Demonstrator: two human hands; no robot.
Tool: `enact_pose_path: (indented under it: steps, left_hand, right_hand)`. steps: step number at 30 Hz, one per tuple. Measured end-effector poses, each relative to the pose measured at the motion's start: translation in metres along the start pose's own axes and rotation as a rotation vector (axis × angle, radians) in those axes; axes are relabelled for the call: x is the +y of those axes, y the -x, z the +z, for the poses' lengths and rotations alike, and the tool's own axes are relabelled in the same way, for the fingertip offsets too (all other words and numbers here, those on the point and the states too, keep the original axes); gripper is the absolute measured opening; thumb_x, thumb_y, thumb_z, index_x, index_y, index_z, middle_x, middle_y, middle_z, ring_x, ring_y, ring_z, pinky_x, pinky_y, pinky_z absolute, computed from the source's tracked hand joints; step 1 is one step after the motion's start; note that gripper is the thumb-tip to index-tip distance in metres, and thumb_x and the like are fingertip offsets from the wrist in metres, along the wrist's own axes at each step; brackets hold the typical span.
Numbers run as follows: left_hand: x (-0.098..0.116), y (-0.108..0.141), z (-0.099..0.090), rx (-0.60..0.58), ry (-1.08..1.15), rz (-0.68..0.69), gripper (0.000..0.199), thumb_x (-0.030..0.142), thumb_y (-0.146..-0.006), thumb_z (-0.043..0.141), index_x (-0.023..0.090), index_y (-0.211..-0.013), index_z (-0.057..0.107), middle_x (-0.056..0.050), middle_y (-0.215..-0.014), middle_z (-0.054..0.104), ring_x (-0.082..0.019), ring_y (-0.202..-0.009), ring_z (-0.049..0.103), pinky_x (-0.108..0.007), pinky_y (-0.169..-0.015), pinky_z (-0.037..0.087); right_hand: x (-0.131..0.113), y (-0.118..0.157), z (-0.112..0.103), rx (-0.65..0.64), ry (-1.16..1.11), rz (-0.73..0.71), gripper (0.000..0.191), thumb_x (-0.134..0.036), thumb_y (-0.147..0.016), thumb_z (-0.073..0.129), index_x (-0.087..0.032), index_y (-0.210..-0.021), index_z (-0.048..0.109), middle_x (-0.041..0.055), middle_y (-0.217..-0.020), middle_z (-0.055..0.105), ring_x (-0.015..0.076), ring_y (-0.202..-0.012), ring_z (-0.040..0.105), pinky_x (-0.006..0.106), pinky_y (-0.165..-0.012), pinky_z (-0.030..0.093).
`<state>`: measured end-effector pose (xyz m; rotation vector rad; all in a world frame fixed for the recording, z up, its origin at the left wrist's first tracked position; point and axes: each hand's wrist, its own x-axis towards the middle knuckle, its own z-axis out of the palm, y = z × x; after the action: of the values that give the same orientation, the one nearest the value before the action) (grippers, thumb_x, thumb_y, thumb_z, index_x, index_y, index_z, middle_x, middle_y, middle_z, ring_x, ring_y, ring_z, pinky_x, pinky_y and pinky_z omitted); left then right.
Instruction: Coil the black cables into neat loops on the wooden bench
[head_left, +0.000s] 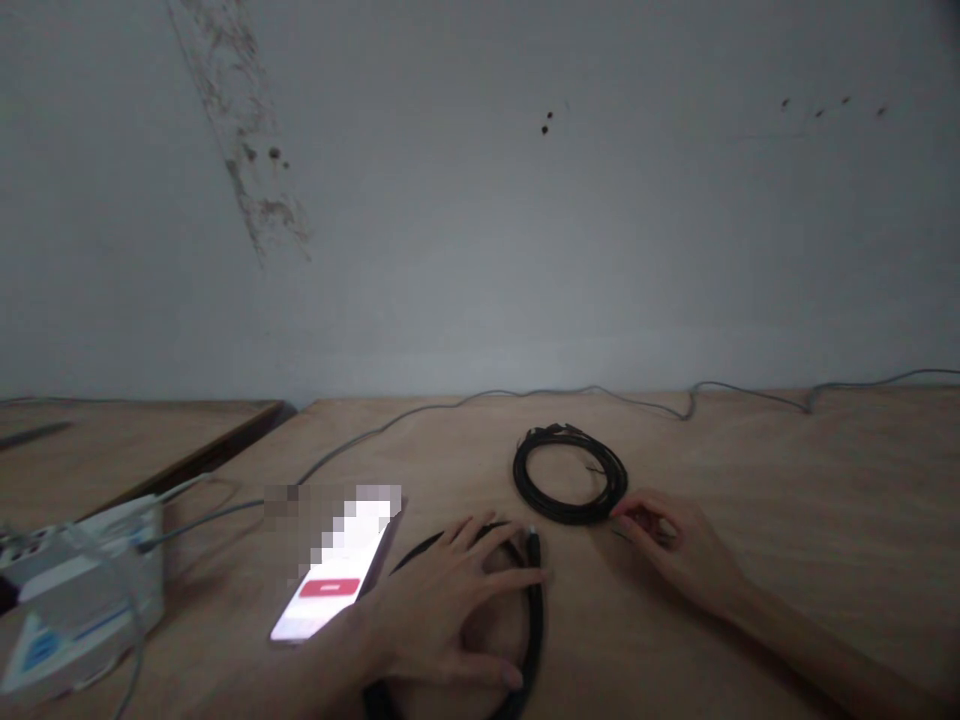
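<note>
A coil of thin black cable [570, 513] lies on the wooden table. At its lower right edge is my right hand [667, 540], with thumb and fingertips pinched together beside the coil; what they hold, if anything, is too small to tell. A thicker black cable [535, 625] curves in a loop nearer to me, with a metal-tipped connector at its upper end. My left hand [465, 595] lies spread over this loop, palm down, fingers apart, covering part of it.
A lit phone [337, 570] lies left of my left hand. A white power strip [97, 590] with grey cords stands at the left edge. One grey cord [420, 408] runs along the table's back near the wall.
</note>
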<state>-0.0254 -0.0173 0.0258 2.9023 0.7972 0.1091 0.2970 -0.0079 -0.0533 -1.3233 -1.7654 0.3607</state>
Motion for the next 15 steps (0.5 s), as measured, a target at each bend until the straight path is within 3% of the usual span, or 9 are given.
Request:
enact_pose_path:
  steps: [4,9,15]
  left_hand:
    - [0.003,-0.002,0.006,-0.006,-0.014,-0.063,0.072,0.058,-0.086,0.068,0.041,-0.151,0.042,-0.007,-0.16,0.038,-0.043,-0.143,0.037,-0.067,-0.112,0.036]
    - [0.016,-0.012,0.017,0.019,-0.051,-0.289,0.066,0.053,-0.093,0.059,0.036,-0.153,0.039,-0.009,-0.161,0.036,-0.042,-0.144,0.035,-0.067,-0.113,0.034]
    - [-0.004,-0.023,0.027,0.078,-0.125,-0.492,0.06,0.055,-0.1,0.046,0.025,-0.152,0.044,-0.016,-0.159,0.039,-0.045,-0.143,0.036,-0.065,-0.112,0.034]
  right_hand:
    - [-0.001,-0.001,0.0,-0.013,-0.032,0.016,0.028,-0.049,-0.091,0.055,-0.024,-0.089,0.069,0.0063,-0.079,0.074,0.0238,-0.072,0.07,0.034,-0.065,0.055]
    - [-0.002,-0.001,-0.002,-0.018,-0.007,0.005,0.03,-0.048,-0.093,0.054,-0.024,-0.09,0.07,0.0065,-0.083,0.075,0.0242,-0.076,0.07,0.034,-0.069,0.055]
    - [-0.004,0.0,-0.002,0.008,0.016,-0.012,0.028,-0.047,-0.093,0.054,-0.024,-0.088,0.07,0.006,-0.081,0.074,0.0233,-0.073,0.07,0.034,-0.07,0.056]
